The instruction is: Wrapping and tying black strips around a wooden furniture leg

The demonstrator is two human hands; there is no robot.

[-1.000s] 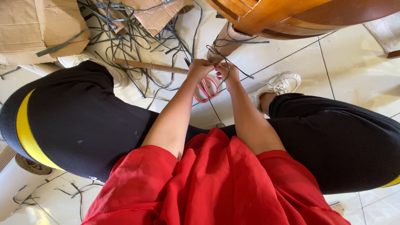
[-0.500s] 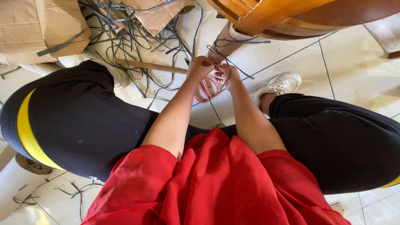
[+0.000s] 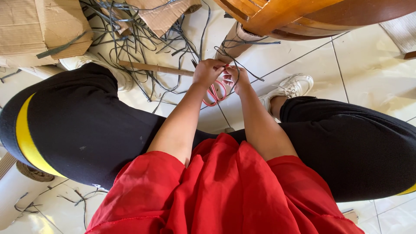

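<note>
Two bare forearms reach forward from a loose red top (image 3: pixel 225 190) at the near edge, passing between black trouser legs (image 3: pixel 86 125), the one on the left marked with a yellow stripe (image 3: pixel 26 134); both hands meet over the white tiled floor (image 3: pixel 364 73), close together and almost touching. The left hand (image 3: pixel 208 72) is curled shut, its fingertips pinching a thin dark strip (image 3: pixel 236 60) at the top; the right hand (image 3: pixel 237 77) is likewise closed, gripping the same strip just beside it. Red-handled scissors (image 3: pixel 214 93) hang just under the two hands, their loops showing between the wrists; which hand carries them I cannot tell. Right of the hands a white shoe (image 3: pixel 292 86) rests on the tiles; left of them a thin cardboard tube (image 3: pixel 156 68) lies flat. Beyond, a tangle of dark strips (image 3: pixel 143 39) spreads across the floor, running under torn cardboard pieces (image 3: pixel 43 26) at the far left; a polished wooden furniture piece (image 3: pixel 303 15) overhangs the far right.
</note>
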